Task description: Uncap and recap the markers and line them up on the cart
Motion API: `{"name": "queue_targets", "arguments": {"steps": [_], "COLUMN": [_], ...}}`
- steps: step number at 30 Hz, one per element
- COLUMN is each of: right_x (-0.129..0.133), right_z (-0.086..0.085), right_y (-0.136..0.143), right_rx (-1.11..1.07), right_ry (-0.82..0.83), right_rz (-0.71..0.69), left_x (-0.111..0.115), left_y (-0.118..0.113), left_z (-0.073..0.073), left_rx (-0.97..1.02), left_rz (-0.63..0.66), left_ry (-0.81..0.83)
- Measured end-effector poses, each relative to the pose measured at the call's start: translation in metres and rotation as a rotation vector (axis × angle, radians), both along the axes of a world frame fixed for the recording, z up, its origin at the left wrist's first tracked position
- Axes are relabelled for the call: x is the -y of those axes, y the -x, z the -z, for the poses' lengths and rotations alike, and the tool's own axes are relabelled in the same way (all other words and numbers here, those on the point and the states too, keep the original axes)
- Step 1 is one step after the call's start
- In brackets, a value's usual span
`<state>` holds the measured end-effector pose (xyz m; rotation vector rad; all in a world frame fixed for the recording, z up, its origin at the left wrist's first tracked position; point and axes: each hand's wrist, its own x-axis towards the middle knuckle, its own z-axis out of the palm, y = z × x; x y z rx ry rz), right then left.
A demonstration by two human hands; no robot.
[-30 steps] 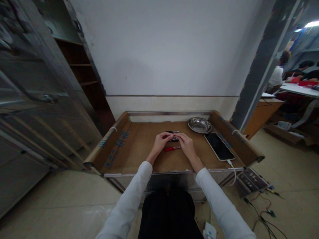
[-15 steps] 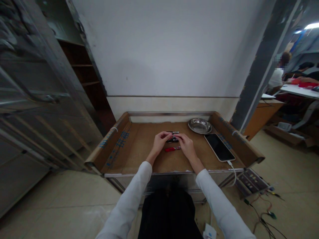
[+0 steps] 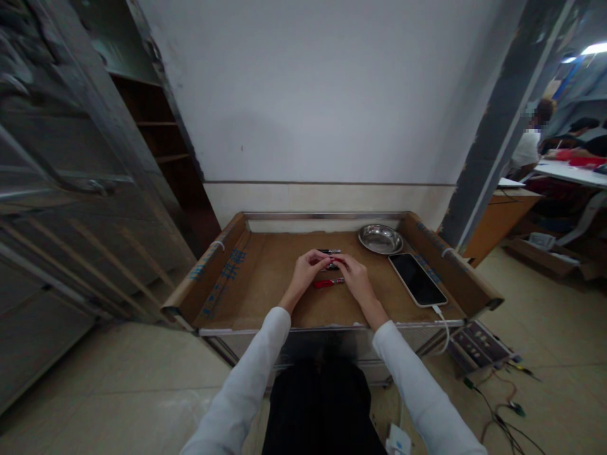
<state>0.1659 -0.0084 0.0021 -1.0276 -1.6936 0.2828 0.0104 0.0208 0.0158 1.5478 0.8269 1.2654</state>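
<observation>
Over the middle of the cardboard-lined tray (image 3: pixel 270 278), my left hand (image 3: pixel 306 270) and my right hand (image 3: pixel 354 276) meet with thumbs and fingers pinched. Between them is a small red piece (image 3: pixel 336 260), mostly covered by the fingers; its kind does not show. Just below my hands lies a slim red-handled item (image 3: pixel 327 284) with a silvery end pointing right. Behind the fingertips is a slim black item (image 3: pixel 331 251) with a silvery end. Another dark item under my fingers is partly hidden.
A shiny round metal dish (image 3: pixel 380 239) stands at the tray's back right. In front of it lies a phone (image 3: pixel 418 280), with a white cable (image 3: pixel 446 332) hanging over the front edge. Raised cardboard sides flank the tray. At far right, a person (image 3: pixel 526 145) is near a table.
My fingertips have shifted slightly, and more of the red piece between them shows. The dark item beneath is less covered. The items on the tray stay in place.
</observation>
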Motion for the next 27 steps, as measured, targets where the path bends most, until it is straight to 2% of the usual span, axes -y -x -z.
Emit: {"name": "queue_targets", "arguments": {"steps": [3, 5, 9, 13, 19, 23, 27], "right_x": [-0.002, -0.002, 0.001, 0.004, 0.005, 0.006, 0.007], "right_z": [0.001, 0.0, -0.002, -0.003, -0.002, -0.001, 0.0], "right_y": [-0.001, -0.003, -0.009, -0.014, -0.015, -0.011, -0.006], "right_rx": [0.042, 0.042, -0.012, -0.034, -0.05, 0.006, 0.089], "right_ry": [0.003, 0.011, 0.004, 0.001, 0.015, -0.016, -0.057], "right_rz": [0.027, 0.066, 0.196, 0.26, 0.315, 0.235, 0.191], "left_x": [0.004, 0.006, 0.008, 0.007, 0.009, 0.01, 0.009], "left_y": [0.001, 0.003, 0.005, 0.005, 0.002, 0.002, 0.004], "left_z": [0.0, 0.0, 0.0, 0.003, 0.004, 0.003, 0.003], "left_rx": [-0.073, -0.204, -0.57, -0.751, -0.773, -0.665, -0.621], "left_rz": [-0.05, -0.061, 0.036, 0.053, -0.005, -0.188, -0.288], "left_ry": [-0.11, -0.212, -0.452, -0.632, -0.671, -0.603, -0.667]}}
